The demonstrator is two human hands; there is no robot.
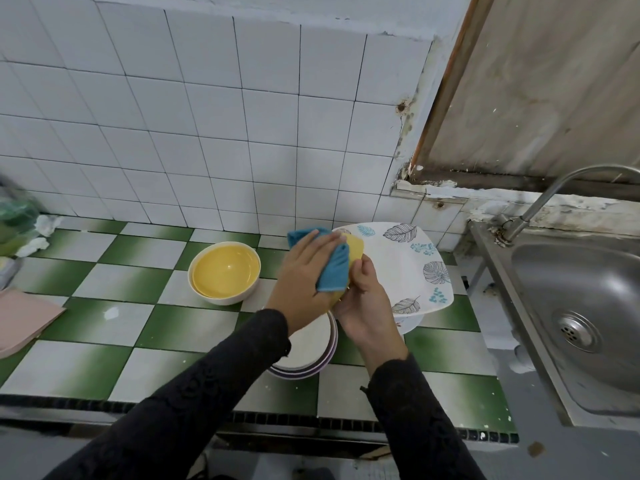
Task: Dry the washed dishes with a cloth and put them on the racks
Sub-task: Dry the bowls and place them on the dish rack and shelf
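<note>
Currently over the bench's right end, beside the sink. Right hand (363, 299) curls round the yellow dish (356, 247), held on edge. Left hand (308, 268), fingers flat, presses the blue cloth (334, 271) against its face. Dish sits between both hands. No rack in view.

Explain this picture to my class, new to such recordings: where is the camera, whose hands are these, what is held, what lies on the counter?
There is no machine: a person wears one camera on the head, looking down at their own hands. The left hand presses a blue cloth against a small yellow bowl, which the right hand grips. On the green-and-white tiled counter sit stacked yellow bowls, a square white leaf-patterned plate and round white plates; a steel sink is at the right.
</note>
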